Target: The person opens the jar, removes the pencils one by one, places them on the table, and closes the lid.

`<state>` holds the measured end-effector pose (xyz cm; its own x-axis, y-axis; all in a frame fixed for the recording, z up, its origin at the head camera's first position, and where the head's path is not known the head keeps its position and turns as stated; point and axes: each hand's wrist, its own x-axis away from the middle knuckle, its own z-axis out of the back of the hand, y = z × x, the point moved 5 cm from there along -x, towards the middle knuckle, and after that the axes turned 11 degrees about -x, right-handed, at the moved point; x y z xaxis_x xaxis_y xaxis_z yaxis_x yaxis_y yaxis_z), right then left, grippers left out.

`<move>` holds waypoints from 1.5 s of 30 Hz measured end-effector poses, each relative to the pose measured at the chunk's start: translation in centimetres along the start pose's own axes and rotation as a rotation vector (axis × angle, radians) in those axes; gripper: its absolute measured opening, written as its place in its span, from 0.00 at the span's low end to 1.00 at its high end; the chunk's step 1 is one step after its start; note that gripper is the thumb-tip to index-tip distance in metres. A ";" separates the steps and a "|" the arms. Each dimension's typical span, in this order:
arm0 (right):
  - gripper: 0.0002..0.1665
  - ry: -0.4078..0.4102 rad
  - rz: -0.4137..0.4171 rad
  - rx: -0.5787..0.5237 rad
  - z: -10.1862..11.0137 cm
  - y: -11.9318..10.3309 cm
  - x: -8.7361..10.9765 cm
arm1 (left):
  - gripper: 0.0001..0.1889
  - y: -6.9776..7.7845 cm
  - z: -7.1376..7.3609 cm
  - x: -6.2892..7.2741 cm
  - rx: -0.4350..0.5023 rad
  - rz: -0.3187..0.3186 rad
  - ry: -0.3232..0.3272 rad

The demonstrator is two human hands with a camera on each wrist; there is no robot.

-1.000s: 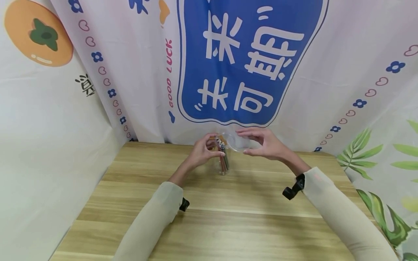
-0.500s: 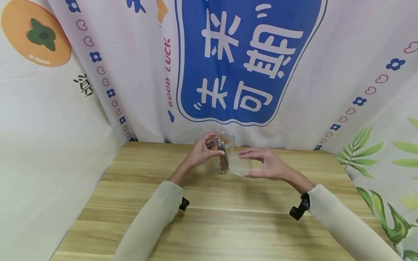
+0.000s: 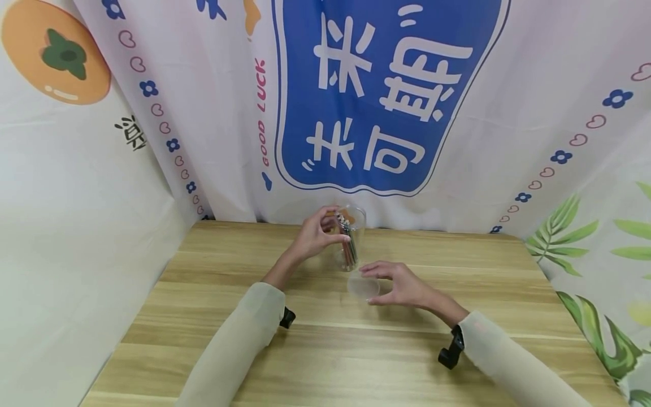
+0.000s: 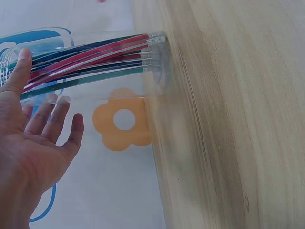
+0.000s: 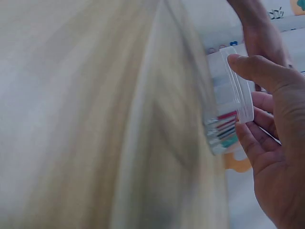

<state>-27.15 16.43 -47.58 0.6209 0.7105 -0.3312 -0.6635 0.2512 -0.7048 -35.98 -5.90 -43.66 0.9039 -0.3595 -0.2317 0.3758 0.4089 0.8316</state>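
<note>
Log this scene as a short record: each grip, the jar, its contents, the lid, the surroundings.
Left grip: holds the clear jar
Right grip: pinches the clear lid by its edge
Jar: upright, uncovered
Contents: pencils, leaning; red, green and dark
Lid: off the jar, nearer the head camera; table contact unclear
Surface: wooden table
Backdrop: printed cloth

Pencils [image 4: 95, 55] are coloured red, green and dark blue; the tabletop [image 3: 325, 356] is grained yellowish-brown; the backdrop [image 3: 366, 107] is printed with pink hearts [image 3: 578, 140].
</note>
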 end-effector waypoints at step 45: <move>0.26 -0.008 -0.031 -0.054 -0.9 0.5 -0.6 | 0.44 -0.2 0.1 0.3 0.000 0.032 0.013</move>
<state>-27.48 15.55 -48.26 0.6377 0.7079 -0.3036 -0.6200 0.2379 -0.7477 -35.74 -6.17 -43.84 0.9180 -0.3355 -0.2112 0.3466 0.4204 0.8385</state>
